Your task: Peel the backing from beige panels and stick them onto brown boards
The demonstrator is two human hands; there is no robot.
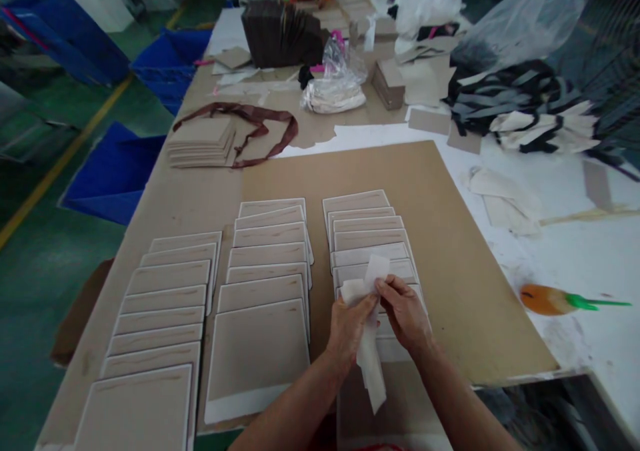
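Between both hands (350, 327), white paper strip (371, 361)

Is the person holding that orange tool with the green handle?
No, the orange, green-handled tool lies on the white table, while the left hand and right hand hold a white paper strip.

Board (450, 237), right of the right column (367, 234): a bare lane, open to the far and right edges. The far band of the board beyond all columns is bare too.

Narrow gaps run between the left column (165, 304), middle column (265, 271) and right column. Cards overlap within each.

Left hand (350, 327), right hand (405, 314) and the pinched strip (373, 364) cover the near end of the right column.

White table to the right: brush (545, 299) lies near, scraps (505, 197) farther.

Far side is crowded by a stack (200, 141), ribbon (260, 127), bag (335, 84) and black pile (525, 104).
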